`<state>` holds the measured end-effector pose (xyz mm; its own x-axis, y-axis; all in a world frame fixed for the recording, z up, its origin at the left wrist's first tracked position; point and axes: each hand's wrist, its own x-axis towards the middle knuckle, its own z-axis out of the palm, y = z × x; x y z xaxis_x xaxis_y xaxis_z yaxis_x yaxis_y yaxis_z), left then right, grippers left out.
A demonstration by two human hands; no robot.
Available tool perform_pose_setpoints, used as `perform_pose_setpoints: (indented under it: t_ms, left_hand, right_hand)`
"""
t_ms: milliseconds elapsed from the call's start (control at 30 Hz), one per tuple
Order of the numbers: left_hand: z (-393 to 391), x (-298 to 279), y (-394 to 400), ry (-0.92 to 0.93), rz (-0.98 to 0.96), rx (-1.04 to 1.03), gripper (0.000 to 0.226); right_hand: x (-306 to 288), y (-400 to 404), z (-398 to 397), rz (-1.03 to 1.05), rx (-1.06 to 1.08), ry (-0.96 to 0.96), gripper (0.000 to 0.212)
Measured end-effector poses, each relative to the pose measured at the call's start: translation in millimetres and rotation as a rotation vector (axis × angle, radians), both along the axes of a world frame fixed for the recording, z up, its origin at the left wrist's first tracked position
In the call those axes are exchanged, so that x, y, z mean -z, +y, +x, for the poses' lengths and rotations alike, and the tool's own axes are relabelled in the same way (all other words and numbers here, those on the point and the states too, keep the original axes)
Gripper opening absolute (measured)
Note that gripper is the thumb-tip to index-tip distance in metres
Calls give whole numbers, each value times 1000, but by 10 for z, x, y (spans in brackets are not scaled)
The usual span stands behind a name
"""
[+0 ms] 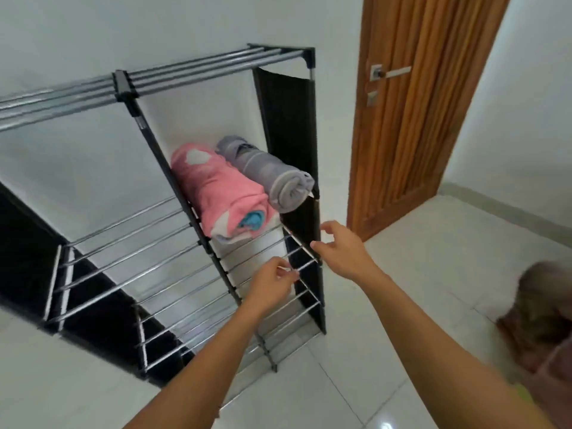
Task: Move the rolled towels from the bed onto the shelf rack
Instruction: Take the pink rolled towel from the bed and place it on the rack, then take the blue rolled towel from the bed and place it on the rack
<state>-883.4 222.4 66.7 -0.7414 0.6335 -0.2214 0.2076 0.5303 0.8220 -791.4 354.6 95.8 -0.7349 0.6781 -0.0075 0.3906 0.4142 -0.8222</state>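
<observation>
A white-walled room with a glossy white tiled floor (pixel 387 351) and a closed brown wooden door (pixel 427 119) to the right. A black-framed shelf rack with metal rod tiers (pixel 198 72) stands against the wall. On its right-hand upper tier lie a rolled pink towel (pixel 216 190) and, touching it, a rolled grey towel (pixel 269 171). Below them, the left hand (pixel 272 284) curls loosely near a rod; the right hand (pixel 343 246) hovers with fingers spread, empty. A blurred brownish bundle (pixel 538 314) sits by the right edge.

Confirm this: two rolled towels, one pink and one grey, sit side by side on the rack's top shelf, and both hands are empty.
Not the top shelf. The head view shows the pink towel and grey towel side by side on a shelf below the bare top rails. The left hand and right hand are empty.
</observation>
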Motion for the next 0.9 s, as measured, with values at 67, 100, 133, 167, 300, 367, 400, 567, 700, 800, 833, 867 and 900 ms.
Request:
perform_pose_setpoints:
  t_ms: [67, 100, 133, 167, 300, 367, 400, 567, 700, 800, 833, 867, 900]
  left_hand:
    - [223, 76, 154, -16, -58, 212, 17]
    - [366, 123, 232, -19, -80, 325, 16]
    - [531, 176, 314, -32, -99, 439, 11]
    - [724, 216, 386, -54, -116, 545, 8]
    - [1787, 312, 580, -175, -148, 896, 12]
    - [2443, 321, 542, -213, -151, 1045, 11]
    - [2785, 323, 478, -227, -158, 1127, 13]
    - [4449, 355, -240, -261, -263, 1565, 14]
    - [5589, 392, -926, -283, -351, 1826, 12]
    - [6347, 485, -1321, -295, -436, 1904, 8]
    - [6584, 519, -1422, -311, -470, 1902, 10]
    - [6807, 554, -1503, -334, -504, 1886, 12]
    - [7021, 577, -1566, -356, -533, 1862, 13]
  right_hand:
    - [279, -12, 622, -54, 139, -69, 46]
    - [406, -51, 968, -91, 223, -103, 44]
    - [519, -129, 1331, -128, 324, -121, 42]
    - [621, -244, 1699, -159, 437, -131, 39]
    - [876, -1069, 3235, -235, 897, -144, 36]
    - [950, -1681, 3947, -292, 1116, -132, 36]
    - [957, -2005, 4250, -328, 1225, -117, 34]
    - [921, -3516, 5272, -421, 1677, -2, 22]
    - [990, -4436, 5840, -475, 1928, 123, 22]
    - [1078, -4941, 6240, -478, 2065, 161, 25]
    - [1097, -5083, 6395, -474, 2101, 175, 23]
    - [1126, -5206, 6569, -481, 2137, 184, 22]
    - [1138, -5308, 6749, -483, 2162, 197, 22]
